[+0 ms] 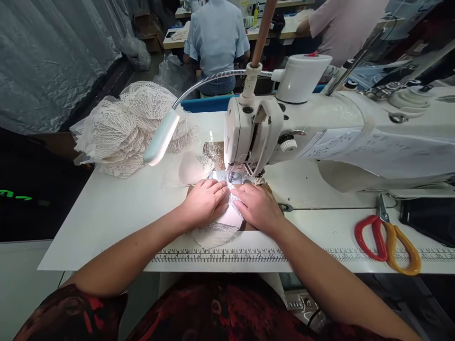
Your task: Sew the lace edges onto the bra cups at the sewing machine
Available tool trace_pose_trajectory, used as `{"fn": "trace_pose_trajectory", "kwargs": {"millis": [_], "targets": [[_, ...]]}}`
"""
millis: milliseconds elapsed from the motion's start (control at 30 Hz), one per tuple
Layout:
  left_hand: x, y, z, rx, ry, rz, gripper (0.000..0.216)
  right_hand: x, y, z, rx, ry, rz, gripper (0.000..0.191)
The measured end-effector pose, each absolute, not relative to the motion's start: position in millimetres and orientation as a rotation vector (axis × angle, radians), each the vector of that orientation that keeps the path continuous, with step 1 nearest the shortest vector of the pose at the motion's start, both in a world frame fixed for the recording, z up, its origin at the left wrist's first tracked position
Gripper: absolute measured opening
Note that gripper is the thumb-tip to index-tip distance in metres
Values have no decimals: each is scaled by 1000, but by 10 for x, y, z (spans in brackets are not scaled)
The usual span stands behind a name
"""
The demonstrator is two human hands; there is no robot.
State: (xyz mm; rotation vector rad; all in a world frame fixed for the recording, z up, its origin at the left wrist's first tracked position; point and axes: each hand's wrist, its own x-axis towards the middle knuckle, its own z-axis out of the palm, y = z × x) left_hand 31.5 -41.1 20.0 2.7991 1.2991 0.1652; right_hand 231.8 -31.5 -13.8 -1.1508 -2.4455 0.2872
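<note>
A white lace fabric piece (229,217) lies under the sewing machine's needle area, its scalloped lace edge spreading toward the table's front. My left hand (207,201) rests on its left side, fingers together and pressing the cloth close to the presser foot (231,177). From the right, my right hand (256,204) grips the same piece, its fingertips almost meeting those of the left. The fingers partly hide the cloth between them. Just beyond my left hand lies a pale lace-edged cup piece (194,168). The sewing machine (245,132) stands directly over the work.
A heap of cream lace pieces (121,128) sits at the back left. A lamp (161,137) on a bent neck hangs over the table. Scissors with red and orange handles (387,241) lie at right, beside a dark phone-like object (428,220). A ruler strip (213,255) runs along the front edge.
</note>
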Motion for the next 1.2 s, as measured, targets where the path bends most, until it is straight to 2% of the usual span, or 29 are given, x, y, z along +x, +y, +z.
{"fn": "trace_pose_trajectory", "kwargs": {"millis": [367, 633, 833, 1200], "targets": [[216, -211, 172, 2855, 1174, 100, 53, 2246, -281, -104, -1271, -2445, 221, 24], [147, -60, 221, 2914, 1029, 121, 48, 2233, -281, -69, -1354, -2438, 274, 25], [134, -104, 383, 2959, 939, 94, 32, 2305, -256, -112, -1296, -2316, 358, 32], [141, -176, 227, 2924, 833, 118, 45, 2320, -257, -142, -1259, -2248, 313, 33]]}}
